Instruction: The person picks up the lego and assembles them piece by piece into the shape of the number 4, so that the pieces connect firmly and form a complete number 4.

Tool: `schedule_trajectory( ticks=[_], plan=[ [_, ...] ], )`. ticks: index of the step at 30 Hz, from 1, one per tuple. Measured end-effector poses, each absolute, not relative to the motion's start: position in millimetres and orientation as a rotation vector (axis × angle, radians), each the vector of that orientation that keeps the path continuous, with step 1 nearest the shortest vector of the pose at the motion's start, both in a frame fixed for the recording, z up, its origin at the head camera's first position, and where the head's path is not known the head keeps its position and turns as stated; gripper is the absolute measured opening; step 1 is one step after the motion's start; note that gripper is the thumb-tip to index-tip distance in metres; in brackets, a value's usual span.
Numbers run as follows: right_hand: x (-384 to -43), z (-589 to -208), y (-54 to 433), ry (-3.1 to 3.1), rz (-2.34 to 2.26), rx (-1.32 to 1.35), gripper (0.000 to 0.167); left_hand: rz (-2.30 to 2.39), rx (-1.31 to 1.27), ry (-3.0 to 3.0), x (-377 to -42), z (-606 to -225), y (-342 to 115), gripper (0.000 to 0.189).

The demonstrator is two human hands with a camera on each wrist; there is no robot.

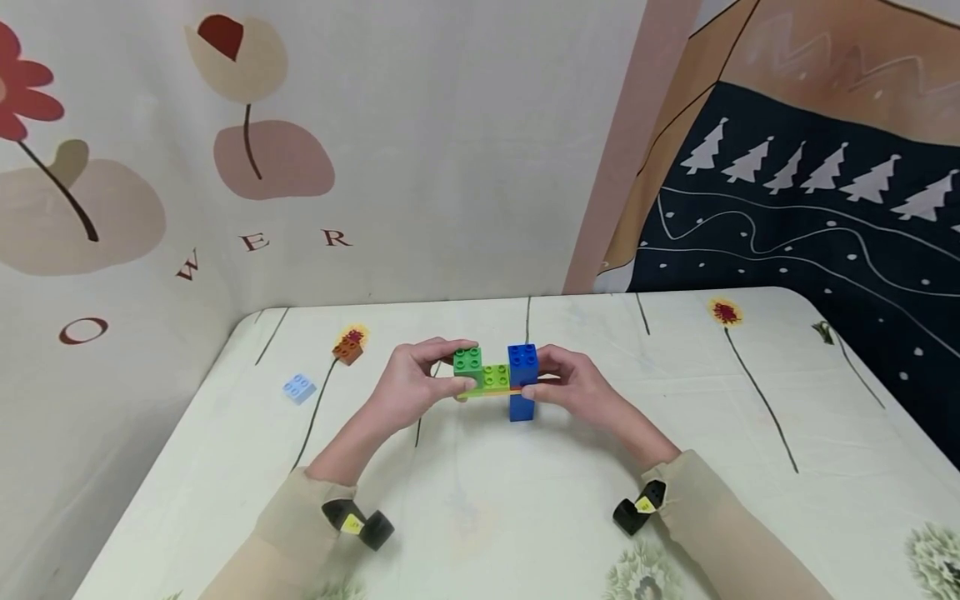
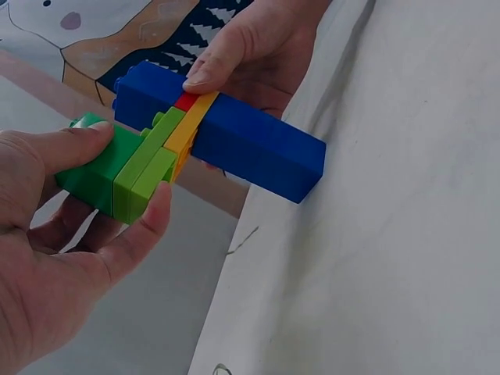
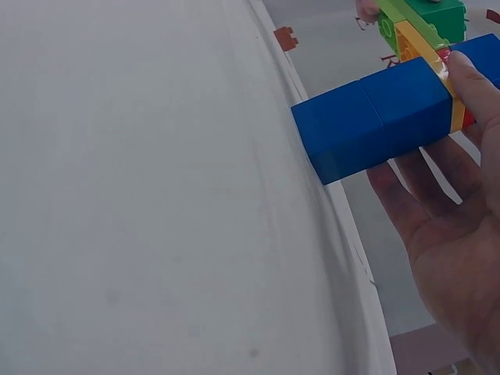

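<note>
Two hands (image 1: pixel 407 382) (image 1: pixel 581 385) with pinch grips on one smooth-sided, studded, boxy brick assembly (image 1: pixel 496 377)

In the head view, some fingers of the left hand (image 1: pixel 407 385) vanish behind the dark green brick (image 1: pixel 467 363), and some of the right hand (image 1: pixel 583 385) behind the upper blue brick (image 1: pixel 522 367). The bottom edge cuts off left sleeve (image 1: pixel 285 533) and right sleeve (image 1: pixel 720 517); the left edge crops a red flower print (image 1: pixel 28 92). Marks on the yellow labels (image 1: pixel 351 524) are too small to read. Upper right in the right wrist view, the thumb partly hides a red plate (image 3: pixel 468 117).
</note>
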State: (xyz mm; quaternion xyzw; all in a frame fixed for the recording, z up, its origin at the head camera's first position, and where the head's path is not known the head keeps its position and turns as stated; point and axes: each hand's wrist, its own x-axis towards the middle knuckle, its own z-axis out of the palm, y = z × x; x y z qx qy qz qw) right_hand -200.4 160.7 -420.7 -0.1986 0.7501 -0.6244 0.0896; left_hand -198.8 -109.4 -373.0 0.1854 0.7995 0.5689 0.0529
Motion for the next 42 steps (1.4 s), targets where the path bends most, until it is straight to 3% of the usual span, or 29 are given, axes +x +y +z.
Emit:
schedule_trajectory(
  ticks=[19, 26, 32, 42],
  plan=[
    [-199.2, -421.9, 159.6, 2.236, -1.861, -0.585, 0.033, 1.791, 0.487, 2.344, -195.7, -374.0, -109.4, 0.048],
    [-198.5, -417.8, 158.9, 2.282, -1.834, -0.563, 0.032, 1.763, 0.535, 2.300, -198.0, -372.6, -118.5, 0.068],
    [-199.3, -417.5, 158.0, 2.283, -1.805, -0.564, 0.031, 1.844, 0.537, 2.352, -202.8, -361.2, -152.1, 0.083],
    [-197.5, -416.6, 159.8, 2.268, -1.817, -0.558, 0.030, 1.844, 0.244, 2.703, -219.1, -363.0, -214.5, 0.048]
  ],
)
